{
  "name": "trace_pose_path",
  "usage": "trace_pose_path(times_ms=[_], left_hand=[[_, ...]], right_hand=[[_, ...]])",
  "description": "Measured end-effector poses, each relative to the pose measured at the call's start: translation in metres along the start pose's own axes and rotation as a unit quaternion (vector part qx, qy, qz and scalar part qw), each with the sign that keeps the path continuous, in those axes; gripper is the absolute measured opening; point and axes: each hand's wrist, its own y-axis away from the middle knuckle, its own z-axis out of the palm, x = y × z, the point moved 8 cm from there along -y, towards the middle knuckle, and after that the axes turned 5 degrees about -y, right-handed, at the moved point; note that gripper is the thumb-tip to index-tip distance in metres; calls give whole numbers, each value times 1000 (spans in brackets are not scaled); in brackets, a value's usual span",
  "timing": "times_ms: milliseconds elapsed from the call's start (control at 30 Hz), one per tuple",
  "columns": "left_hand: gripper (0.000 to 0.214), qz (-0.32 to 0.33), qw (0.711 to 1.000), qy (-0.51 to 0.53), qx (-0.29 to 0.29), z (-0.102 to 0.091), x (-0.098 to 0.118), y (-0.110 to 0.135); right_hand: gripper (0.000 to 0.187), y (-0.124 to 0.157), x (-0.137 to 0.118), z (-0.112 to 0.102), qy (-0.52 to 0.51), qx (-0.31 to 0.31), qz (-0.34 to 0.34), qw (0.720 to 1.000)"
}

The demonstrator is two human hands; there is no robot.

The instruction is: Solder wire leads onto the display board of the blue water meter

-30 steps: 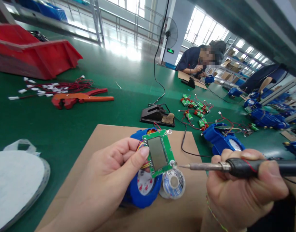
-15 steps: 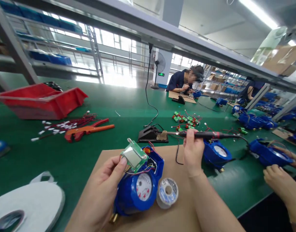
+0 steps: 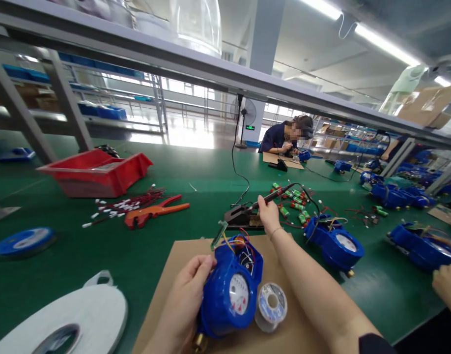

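My left hand point(image 3: 190, 292) is wrapped round the left side of a blue water meter point(image 3: 231, 290) that lies on a cardboard sheet point(image 3: 166, 295). A small green circuit board point(image 3: 218, 235) stands on edge above the meter, joined to it by coloured wires. My right hand point(image 3: 268, 214) is stretched forward and grips a soldering iron point(image 3: 275, 195), whose tip rests at the black iron stand point(image 3: 240, 216). A spool of solder wire point(image 3: 270, 305) lies just right of the meter.
A red bin point(image 3: 96, 172), orange pliers point(image 3: 155, 212) and red leads with white plugs lie at left. Green batteries point(image 3: 292, 201) and more blue meters point(image 3: 336, 241) sit at right. A white tape roll point(image 3: 74, 319) is near left. Another person's hand point(image 3: 448, 287) shows at right; a co-worker sits far back.
My right hand has carried the soldering iron forward and lowered its tip to the stand. The circuit board has swung from facing me to edge-on, and my left hand now grips the meter body.
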Motion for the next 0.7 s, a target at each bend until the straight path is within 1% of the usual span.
trace_pose_path(times_ms=[67, 133, 200, 267, 333, 400, 533, 600, 633, 700], left_hand=[[52, 9, 999, -48, -18, 0, 5, 5], [58, 16, 994, -97, -48, 1, 12, 13], [69, 15, 987, -141, -73, 1, 18, 23], [83, 6, 980, -181, -83, -1, 21, 31], [89, -1, 976, -203, -78, -1, 21, 35], [85, -2, 979, -192, -66, 0, 18, 35], [73, -14, 995, -97, -28, -2, 7, 28], [68, -25, 999, -35, -4, -6, 5, 27], [66, -27, 1000, -6, 11, -9, 8, 28], [65, -17, 998, 48, 42, -19, 21, 35]], right_hand=[[36, 3, 4, 14, -5, -36, 28, 999], [34, 7, 6, 23, -11, -70, 53, 996], [33, 14, 5, 27, -16, -100, 71, 992], [32, 25, 4, 23, -20, -125, 86, 988], [30, 42, 2, 11, -24, -140, 98, 985], [34, 67, -2, -8, -29, -141, 105, 984], [57, 130, -13, -61, -35, -109, 99, 989], [67, 163, -15, -83, -33, -103, 81, 991], [73, 179, -15, -90, -27, -112, 63, 991], [83, 209, -11, -99, 8, -134, 15, 991]])
